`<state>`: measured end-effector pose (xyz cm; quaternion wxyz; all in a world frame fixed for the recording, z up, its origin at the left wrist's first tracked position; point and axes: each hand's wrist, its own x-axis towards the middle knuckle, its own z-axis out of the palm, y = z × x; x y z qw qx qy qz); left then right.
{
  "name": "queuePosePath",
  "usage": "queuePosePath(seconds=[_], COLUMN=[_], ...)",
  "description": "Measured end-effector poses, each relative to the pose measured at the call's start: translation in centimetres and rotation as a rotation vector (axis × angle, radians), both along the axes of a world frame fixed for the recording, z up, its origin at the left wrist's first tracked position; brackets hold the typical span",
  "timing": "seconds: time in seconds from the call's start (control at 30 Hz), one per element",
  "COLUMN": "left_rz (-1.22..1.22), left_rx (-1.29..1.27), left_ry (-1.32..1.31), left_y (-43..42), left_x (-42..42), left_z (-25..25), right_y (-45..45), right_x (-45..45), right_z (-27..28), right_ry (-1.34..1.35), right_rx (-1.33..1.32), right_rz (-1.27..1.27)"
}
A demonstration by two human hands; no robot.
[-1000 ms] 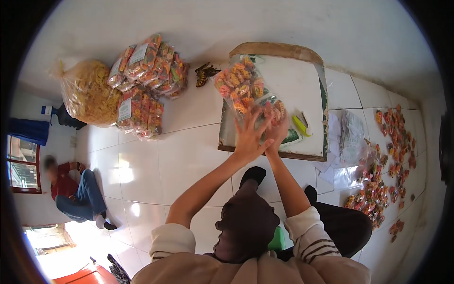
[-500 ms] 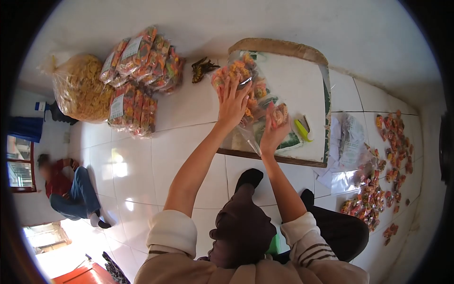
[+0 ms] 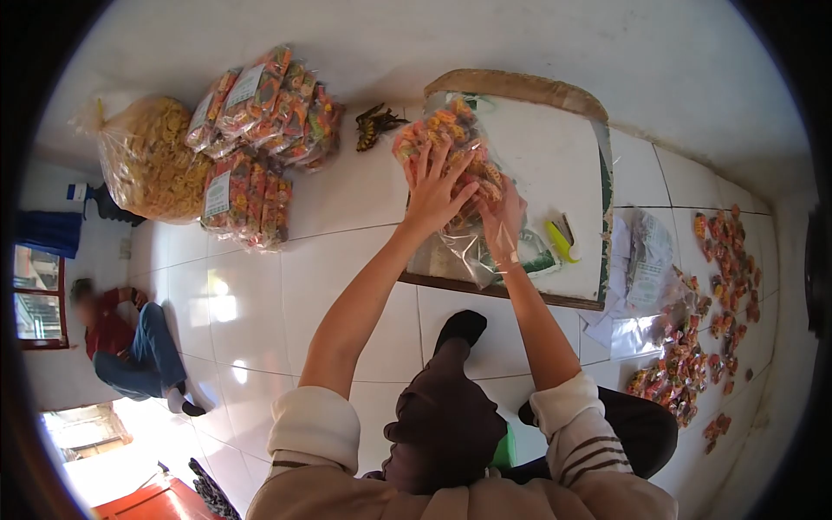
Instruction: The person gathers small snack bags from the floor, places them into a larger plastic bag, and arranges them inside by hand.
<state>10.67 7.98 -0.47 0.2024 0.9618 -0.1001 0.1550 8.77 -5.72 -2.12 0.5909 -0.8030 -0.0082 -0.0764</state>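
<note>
Clear bag of small wrapped packets (image 3: 458, 113), one: lying on the white surface (image 3: 555, 147), toward its left edge. Left hand (image 3: 435, 192): fingers spread, laid flat across the bag. Right hand (image 3: 503, 224): just beside it, seemingly within the bag's mouth, though glare on the plastic hinders the view; whether it grips anything cannot be told. Yellow-green stapler (image 3: 560, 240): on the surface, right of the hands. Loose packets (image 3: 680, 368): scattered on the tiled floor (image 3: 338, 277), far right.
</note>
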Motion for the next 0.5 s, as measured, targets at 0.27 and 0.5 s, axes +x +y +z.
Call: queuePosePath(seconds=[0.27, 0.5], left_rz=[-0.062, -0.05], left_rx=[-0.049, 0.082], left_ry=[0.022, -0.005], left_y=[0.3, -0.5], left_x=[1.1, 0.7], left_z=[1.1, 1.0], right_y=[-0.2, -0.1], right_x=[2.0, 1.1], right_z=[-2.8, -0.3], right_ry=[-0.357, -0.331], right_rx=[-0.334, -0.255], right_rz=[0.068, 0.046])
